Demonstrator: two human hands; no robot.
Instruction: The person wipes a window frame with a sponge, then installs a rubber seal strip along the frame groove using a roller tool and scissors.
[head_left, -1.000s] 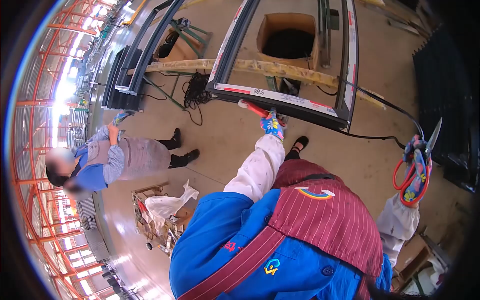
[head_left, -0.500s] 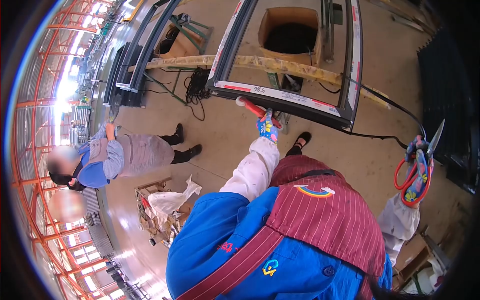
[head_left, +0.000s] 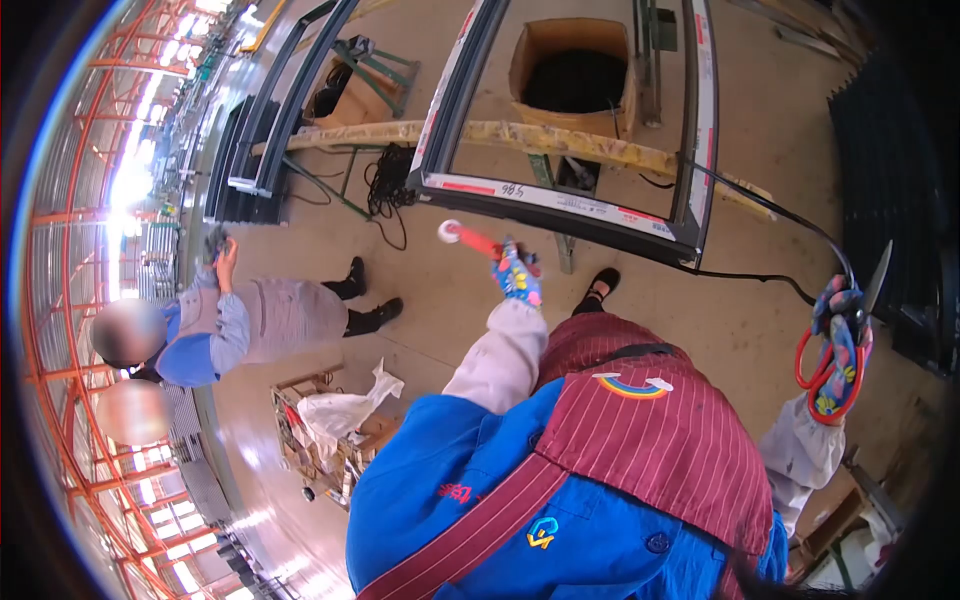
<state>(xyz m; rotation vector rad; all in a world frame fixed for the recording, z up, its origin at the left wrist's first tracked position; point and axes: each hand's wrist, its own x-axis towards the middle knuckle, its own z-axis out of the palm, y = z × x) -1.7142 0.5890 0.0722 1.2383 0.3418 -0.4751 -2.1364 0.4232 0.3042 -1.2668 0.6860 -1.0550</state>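
Observation:
My left hand (head_left: 517, 276), in a flowered glove, is closed round a red-handled roller tool (head_left: 472, 239) with a pale wheel. It is just off the near edge of a dark frame (head_left: 562, 201) with white and red tape. At the far right my right hand (head_left: 838, 345), gloved too, grips red-handled scissors (head_left: 879, 280) with the blades pointing up. A black strip (head_left: 752, 276) runs from the frame's near right corner to this hand; whether the fingers pinch it is unclear.
Yellowish padded beams (head_left: 570, 145) on green stands bear the frame. Beyond lies a cardboard box (head_left: 522, 72) of black material. A co-worker (head_left: 290, 318) stands at left near another frame (head_left: 262, 125). A cart (head_left: 345, 415) is at lower left; dark profiles (head_left: 885, 190) are stacked at right.
My left hand has moved left and back from the frame's near edge with the roller. My right hand has hardly moved, still with the scissors. The co-worker's hands have shifted.

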